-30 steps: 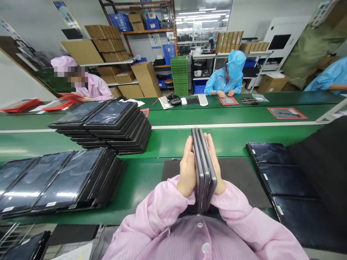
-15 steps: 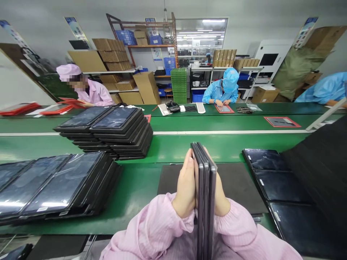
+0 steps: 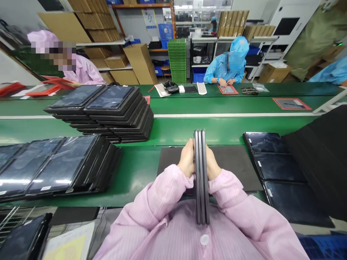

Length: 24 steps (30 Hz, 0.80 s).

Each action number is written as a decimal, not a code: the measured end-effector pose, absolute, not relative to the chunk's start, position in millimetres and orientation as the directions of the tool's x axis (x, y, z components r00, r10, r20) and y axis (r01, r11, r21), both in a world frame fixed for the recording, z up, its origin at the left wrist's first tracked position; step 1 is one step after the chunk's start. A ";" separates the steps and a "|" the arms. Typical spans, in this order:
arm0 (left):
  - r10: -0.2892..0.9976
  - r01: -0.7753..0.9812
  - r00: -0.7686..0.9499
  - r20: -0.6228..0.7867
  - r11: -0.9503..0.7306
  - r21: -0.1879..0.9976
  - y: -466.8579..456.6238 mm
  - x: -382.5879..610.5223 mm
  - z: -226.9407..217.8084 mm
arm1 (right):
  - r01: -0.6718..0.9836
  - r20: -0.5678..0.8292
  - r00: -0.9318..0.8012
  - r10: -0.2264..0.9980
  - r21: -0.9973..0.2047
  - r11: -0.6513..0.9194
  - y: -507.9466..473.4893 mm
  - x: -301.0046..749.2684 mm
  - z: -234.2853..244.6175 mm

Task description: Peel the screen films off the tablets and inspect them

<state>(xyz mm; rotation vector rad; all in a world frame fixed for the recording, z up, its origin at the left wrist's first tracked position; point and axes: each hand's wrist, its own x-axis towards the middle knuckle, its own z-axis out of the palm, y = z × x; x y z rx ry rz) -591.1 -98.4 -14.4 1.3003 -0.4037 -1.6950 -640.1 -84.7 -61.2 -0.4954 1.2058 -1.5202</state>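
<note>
Three dark grey tablets [image 3: 200,177] stand on edge, pressed together, in front of my chest. My left hand [image 3: 187,157] lies along their left face and my right hand [image 3: 212,163] along the right face, squeezing them between the two. Both hands are closed on the tablets, with most fingers hidden behind them. Under and beyond the hands a black foam sheet [image 3: 233,168] lies on the green bench. To the right, three tablets [image 3: 280,166] with small white labels lie in a row on a black tray.
Stacks of tablets in black trays stand at the left [image 3: 62,162] and further back [image 3: 108,99]. A black panel [image 3: 322,159] leans at the right. Across the green belt [image 3: 217,130] sit a co-worker in pink [image 3: 84,70] and one in blue [image 3: 217,66].
My view has tilted downward. The held tablets now stand straighter and tighter together, and more of their lower ends shows. Both hands keep their hold.
</note>
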 end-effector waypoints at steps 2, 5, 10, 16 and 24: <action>-0.780 0.443 0.000 -0.626 -0.561 0.699 -104.8 -592.6 -28.3 | 0.487 -0.348 -0.318 -0.882 -0.858 0.162 -90.8 -639.7 -74.3; -0.745 0.416 0.017 -0.667 -0.601 0.682 -109.9 -593.5 -43.7 | 0.497 -0.405 -0.309 -0.860 -0.840 0.217 -96.7 -640.2 -89.3; -0.710 0.391 0.048 -0.702 -0.633 0.668 -121.0 -595.9 -57.1 | 0.541 -0.516 -0.263 -0.815 -0.778 0.319 -106.9 -645.1 -102.0; -0.694 0.347 0.067 -0.717 -0.657 0.669 -130.3 -598.7 -63.3 | 0.583 -0.556 -0.248 -0.794 -0.739 0.336 -113.6 -648.7 -101.4; -0.719 0.441 0.008 -0.695 -0.621 0.648 -130.5 -594.5 -68.9 | 0.127 -0.270 -0.335 -0.903 -0.962 0.241 -108.1 -668.4 -97.6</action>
